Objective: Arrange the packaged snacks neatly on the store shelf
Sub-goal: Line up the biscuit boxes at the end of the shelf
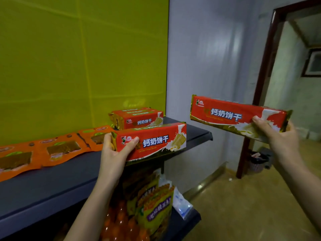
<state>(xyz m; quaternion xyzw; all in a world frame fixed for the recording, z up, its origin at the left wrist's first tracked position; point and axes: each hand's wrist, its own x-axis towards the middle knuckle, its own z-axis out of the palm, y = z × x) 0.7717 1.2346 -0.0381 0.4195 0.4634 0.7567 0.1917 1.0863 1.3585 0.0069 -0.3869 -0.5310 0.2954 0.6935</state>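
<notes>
biscuit pack is gripped by its end in my left hand over the front edge of the shelf, while my right hand holds a second pack in the air right of that shelf.

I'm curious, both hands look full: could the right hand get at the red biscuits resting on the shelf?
Probably not yet. The right hand grips its own pack out beside the shelf, and the left hand holds another pack right in front of the resting biscuits.
</notes>
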